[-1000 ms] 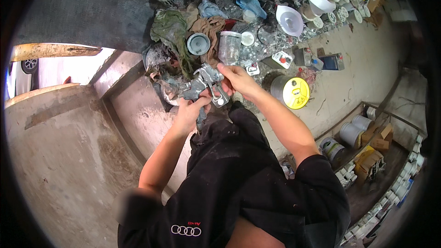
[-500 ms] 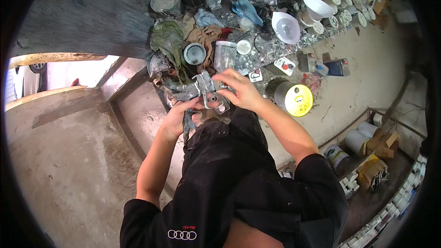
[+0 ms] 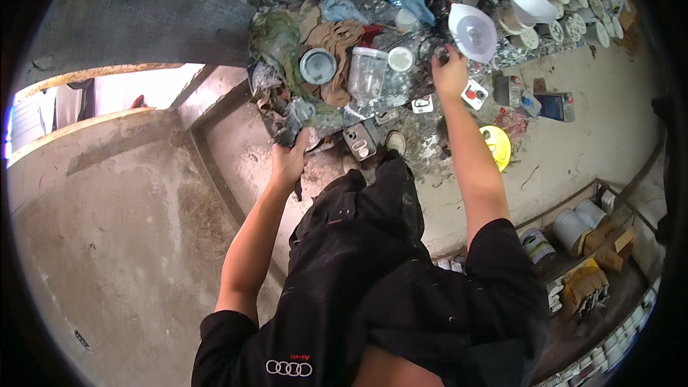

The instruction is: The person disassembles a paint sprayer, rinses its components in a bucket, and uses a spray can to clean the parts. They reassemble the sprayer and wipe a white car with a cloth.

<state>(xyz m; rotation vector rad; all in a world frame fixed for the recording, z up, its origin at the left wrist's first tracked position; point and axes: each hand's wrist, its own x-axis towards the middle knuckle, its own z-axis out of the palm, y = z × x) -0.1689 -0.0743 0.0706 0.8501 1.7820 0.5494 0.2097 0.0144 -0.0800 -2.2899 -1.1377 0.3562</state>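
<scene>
Fingers of the left hand (image 3: 289, 161) are wrapped around a grey, paint-smeared spray gun (image 3: 287, 131), which is held at the near edge of the bench (image 3: 398, 93), partly lost against the rags. Just beside this grip, a grey metal can (image 3: 360, 141) is seen with its cap side up.

Farther out, the right hand (image 3: 450, 75) is stretched over the bench, well apart from the gun. Its fingers are bent toward one another at a small dark piece (image 3: 441, 52); whether this is pinched or merely touched cannot be told.

As judged from this arrangement, the taking up of the gun is done, while its setting down is not. The gun is not joined to the clear jar (image 3: 368, 75), which is placed on the bench between the two hands. Whether any part is missing from the gun cannot be made out, so how much is left cannot be judged.

Beyond the right hand, a white bowl (image 3: 473, 34) is left untouched, with white tubs (image 3: 573, 25) crowded behind it.
</scene>
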